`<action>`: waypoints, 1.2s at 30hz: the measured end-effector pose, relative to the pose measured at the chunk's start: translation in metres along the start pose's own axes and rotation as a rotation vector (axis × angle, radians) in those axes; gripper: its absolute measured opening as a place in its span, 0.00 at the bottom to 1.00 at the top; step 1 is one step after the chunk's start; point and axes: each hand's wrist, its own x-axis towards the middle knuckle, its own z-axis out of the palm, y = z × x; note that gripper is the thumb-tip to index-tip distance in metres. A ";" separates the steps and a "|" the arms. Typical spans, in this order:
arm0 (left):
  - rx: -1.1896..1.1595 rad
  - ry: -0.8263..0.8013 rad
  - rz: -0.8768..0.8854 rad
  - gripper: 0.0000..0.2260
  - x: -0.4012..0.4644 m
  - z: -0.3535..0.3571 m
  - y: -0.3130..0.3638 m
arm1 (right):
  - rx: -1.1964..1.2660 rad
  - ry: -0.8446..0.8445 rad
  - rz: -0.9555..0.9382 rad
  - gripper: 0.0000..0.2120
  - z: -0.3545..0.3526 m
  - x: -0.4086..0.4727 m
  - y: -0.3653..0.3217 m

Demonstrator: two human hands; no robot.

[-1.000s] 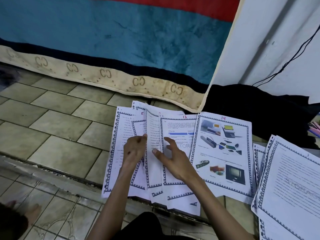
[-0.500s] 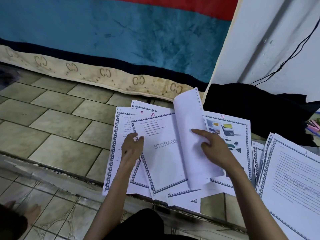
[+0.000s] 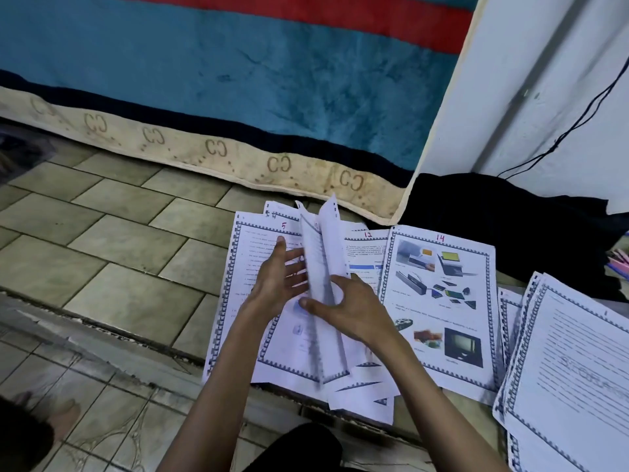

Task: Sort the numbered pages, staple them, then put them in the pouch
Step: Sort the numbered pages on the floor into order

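Sorting step: left hand (image 3: 277,284), fingers spread flat, steadying page 5 (image 3: 269,240); right hand (image 3: 354,311) pinching upright sheets (image 3: 323,267) mid-pile beside page 14 (image 3: 442,287); best turned singly, numbers kept visible.

Loose numbered pages (image 3: 439,301) fan across the tiled floor (image 3: 112,240), with a second stack (image 3: 565,362) crowding the right edge and only a thin strip of floor between the two. Two sheets (image 3: 323,267) stand on edge between the left hand (image 3: 275,281) and right hand (image 3: 347,308), blocking any sideways pass there. The mattress edge (image 3: 204,151) and a black cloth (image 3: 493,216) close off the far side. Bare tiles lie open to the left.
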 end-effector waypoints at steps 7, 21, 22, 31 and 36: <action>0.758 0.650 0.363 0.16 0.014 -0.057 -0.004 | 0.104 0.038 -0.121 0.31 -0.008 0.006 0.012; 0.636 0.697 0.375 0.12 0.013 -0.081 -0.013 | -0.482 -0.049 -0.292 0.39 0.070 0.034 0.040; 0.627 0.711 0.379 0.12 0.010 -0.081 -0.013 | -0.476 -0.039 -0.289 0.38 0.071 0.034 0.042; 0.621 0.865 0.482 0.08 -0.032 -0.059 0.044 | -0.456 -0.024 -0.290 0.38 0.073 0.033 0.045; 0.697 0.728 0.535 0.10 -0.063 -0.027 0.078 | -0.481 0.003 -0.303 0.41 0.074 0.034 0.046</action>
